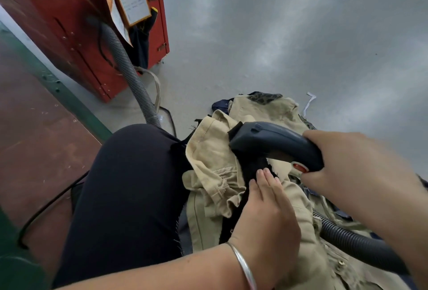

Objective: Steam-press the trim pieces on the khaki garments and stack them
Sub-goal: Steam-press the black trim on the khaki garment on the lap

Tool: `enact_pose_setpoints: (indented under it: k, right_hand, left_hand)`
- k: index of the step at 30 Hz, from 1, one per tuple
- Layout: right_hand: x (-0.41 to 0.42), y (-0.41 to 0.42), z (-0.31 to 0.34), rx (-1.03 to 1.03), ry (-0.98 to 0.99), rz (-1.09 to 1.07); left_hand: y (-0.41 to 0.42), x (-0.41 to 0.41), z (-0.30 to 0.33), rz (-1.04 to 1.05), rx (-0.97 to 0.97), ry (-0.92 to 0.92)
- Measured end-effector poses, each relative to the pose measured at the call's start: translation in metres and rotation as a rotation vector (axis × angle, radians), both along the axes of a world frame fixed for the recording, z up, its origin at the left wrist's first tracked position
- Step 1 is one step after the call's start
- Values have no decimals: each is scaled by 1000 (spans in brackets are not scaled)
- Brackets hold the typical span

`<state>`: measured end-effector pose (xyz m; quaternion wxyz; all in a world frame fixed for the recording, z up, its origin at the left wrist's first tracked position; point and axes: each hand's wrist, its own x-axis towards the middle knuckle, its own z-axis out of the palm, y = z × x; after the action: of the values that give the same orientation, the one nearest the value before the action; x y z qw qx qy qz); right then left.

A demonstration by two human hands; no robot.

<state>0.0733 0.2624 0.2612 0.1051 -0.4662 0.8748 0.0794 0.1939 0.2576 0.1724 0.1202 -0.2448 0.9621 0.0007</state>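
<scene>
A heap of khaki garments (pixel 213 162) lies beside my knee, with a black trim piece (pixel 252 169) running down its middle. My left hand (pixel 264 211), a silver bangle on the wrist, presses flat on the khaki cloth with straight fingers touching the black trim. My right hand (pixel 356 167) grips the handle of a dark blue steam iron (pixel 273 141), thumb near its red button. The iron's nose points left over the trim, just above my left fingertips.
My black-trousered leg (pixel 129 197) fills the lower middle. A dark ribbed hose (pixel 356 245) runs from the iron to the lower right. A grey hose (pixel 129 74) leads to a red cabinet (pixel 76 35) at the upper left. Bare grey floor (pixel 301 35) lies beyond.
</scene>
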Motion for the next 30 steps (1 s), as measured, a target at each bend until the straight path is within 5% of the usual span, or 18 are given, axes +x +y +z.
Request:
enact_pose_setpoints:
  k: [8,13,15,21,30]
  right_hand:
    - [-13,-82,-17,-107,24,-17]
    - [-28,-49,19,-263,-43,35]
    - [-16,-24,32,-235,-35,103]
    - [12,0,17,100,170,148]
    - [-3,-65,-15,-62,84,58]
  left_hand:
    - [4,3,-7,-15,-35,26]
    - [-7,0,-5,-118,-188,99]
    - [-13,1,0,-216,-36,48]
    - [-6,-7,1,-264,-52,-16]
    - [6,-8,-6,-212,-121,2]
